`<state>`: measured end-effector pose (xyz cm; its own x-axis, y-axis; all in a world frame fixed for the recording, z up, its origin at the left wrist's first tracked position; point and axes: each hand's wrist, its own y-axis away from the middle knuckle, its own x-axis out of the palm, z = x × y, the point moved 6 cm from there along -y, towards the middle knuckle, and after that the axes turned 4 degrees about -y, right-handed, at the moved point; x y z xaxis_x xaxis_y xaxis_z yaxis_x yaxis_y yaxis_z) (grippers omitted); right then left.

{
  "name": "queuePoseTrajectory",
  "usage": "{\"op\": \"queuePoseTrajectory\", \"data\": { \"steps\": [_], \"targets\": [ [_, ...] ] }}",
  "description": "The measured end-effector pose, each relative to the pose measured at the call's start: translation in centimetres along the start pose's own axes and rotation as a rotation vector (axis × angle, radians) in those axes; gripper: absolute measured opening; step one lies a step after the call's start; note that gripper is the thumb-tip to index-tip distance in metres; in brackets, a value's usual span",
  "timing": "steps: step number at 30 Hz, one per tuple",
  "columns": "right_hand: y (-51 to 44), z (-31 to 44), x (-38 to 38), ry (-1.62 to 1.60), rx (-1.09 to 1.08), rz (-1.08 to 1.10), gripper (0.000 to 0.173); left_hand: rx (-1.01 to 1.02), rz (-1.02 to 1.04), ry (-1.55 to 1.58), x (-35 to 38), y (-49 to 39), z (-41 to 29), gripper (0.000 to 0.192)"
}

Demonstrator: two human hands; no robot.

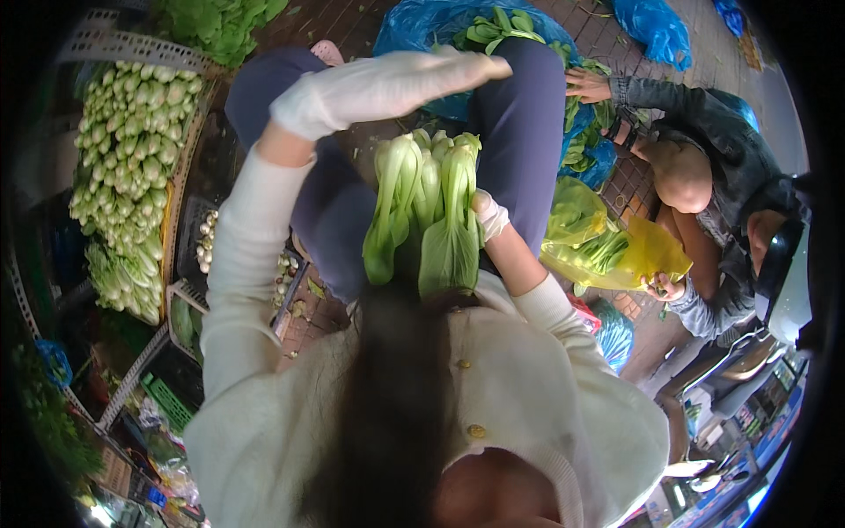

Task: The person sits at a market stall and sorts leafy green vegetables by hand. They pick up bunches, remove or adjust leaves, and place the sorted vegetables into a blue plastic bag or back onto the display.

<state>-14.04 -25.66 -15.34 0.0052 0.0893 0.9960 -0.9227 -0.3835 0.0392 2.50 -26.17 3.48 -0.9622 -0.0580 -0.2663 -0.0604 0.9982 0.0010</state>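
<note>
A bunch of bok choy [432, 198] is upright before my chest, its pale stem ends towards my knees and its leaves towards me. At its right side, my right hand [490, 214], in a pale glove, grips it; most of the fingers are hidden behind the stalks. My left hand [403, 86], in a whitish glove, is stretched out flat and blurred above the gap between my legs, its fingertips over my right knee. It shows nothing in its grasp. Just beyond that knee, more leafy greens [505, 28] lie in a blue plastic bag [412, 26].
At left, a perforated crate [142, 45] borders piled bok choy [135, 145]; lettuce [214, 26] lies above it. Small whitish vegetables [206, 241] fill a dark basket. At right, a person [719, 145] touches greens and a yellow bag [653, 254]. A motorbike [719, 369] stands lower right.
</note>
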Motion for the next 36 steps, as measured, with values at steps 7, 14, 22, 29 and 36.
{"op": "queuePoseTrajectory", "data": {
  "steps": [7,14,22,29,36],
  "targets": [
    [0.4,0.0,-1.3,0.020,-0.187,-0.229,0.098,-0.078,-0.536,-0.165,0.8,4.1,1.1,0.060],
    [-0.7,3.0,0.9,0.150,-0.280,-0.186,0.108,-0.265,-0.931,0.136,2.2,6.9,2.0,0.041],
    [-2.6,5.0,4.9,0.078,-0.418,0.061,0.129,-0.191,-0.703,0.453,-0.8,9.9,-1.0,0.040],
    [-0.9,4.0,2.7,-0.010,-0.283,-0.269,0.123,-0.182,-0.772,0.183,4.0,5.5,-1.3,0.045],
    [0.3,4.7,1.7,0.216,-0.458,-0.281,0.116,-0.033,-0.911,-0.799,6.6,4.0,1.2,0.042]
  ]
}}
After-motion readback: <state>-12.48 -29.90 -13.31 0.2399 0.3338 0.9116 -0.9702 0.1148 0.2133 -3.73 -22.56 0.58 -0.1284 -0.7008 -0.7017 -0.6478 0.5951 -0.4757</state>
